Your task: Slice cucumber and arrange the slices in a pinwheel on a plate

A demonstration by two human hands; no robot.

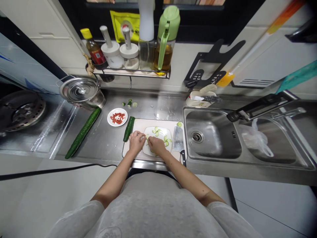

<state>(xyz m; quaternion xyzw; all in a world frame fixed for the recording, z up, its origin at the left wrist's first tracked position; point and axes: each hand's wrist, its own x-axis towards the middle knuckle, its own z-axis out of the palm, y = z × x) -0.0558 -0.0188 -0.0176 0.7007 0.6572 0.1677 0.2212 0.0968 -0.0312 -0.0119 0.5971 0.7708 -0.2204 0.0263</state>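
Observation:
A squarish white plate [161, 129] sits on a pale cutting board [138, 123]. Curved cucumber slices [157, 131] lie on it in pinwheel clusters, one at the back and one at the right. At the plate's left side, pale green pieces show between my fingertips. My left hand [136, 142] reaches over the left rim, thumb and fingers pinched at a cucumber slice [147, 136]. My right hand [158, 146] is curled over the plate, its fingertips closed at the same slices and partly hidden. A cut cucumber [129, 129] rests at the board's left edge; a kitchen knife [178, 138] lies on the right.
A small plate of chopped red pieces [117, 117] and cucumber scraps [129, 103] are behind the board. To the left are a whole cucumber [83, 132], a lidded steel pot [81, 92] and a stove [21, 110]. A double sink [211, 134] is to the right; a bottle rack [133, 71] hangs above.

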